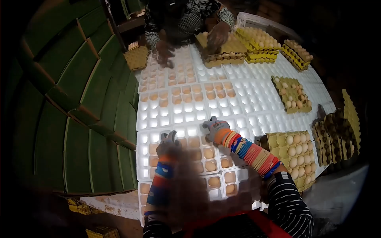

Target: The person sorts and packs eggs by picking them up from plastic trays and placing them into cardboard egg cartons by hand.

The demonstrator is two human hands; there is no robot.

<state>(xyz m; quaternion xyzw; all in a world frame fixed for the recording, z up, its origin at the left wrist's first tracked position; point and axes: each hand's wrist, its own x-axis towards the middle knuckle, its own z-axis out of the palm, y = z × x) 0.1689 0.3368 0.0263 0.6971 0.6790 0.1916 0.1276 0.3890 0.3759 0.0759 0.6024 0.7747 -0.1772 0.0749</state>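
"Which step have we in hand?"

"We judge it's arranging smooth, pale-brown oval eggs [209,153] in the white, square-celled trays [178,118]; these eggs sit in the near cells, some between our arms."

"And our grip?"

"Our grey-gloved left hand [168,145] is over the trays' left side, fingers partly curled; our grey-gloved right hand [216,130], farther right, is loosely bent. We can't tell whether either holds an egg."

"What does our next move call for?"

"Light fingers, probably; more eggs sit in the yellowish, cupped tray [277,151] at near right."
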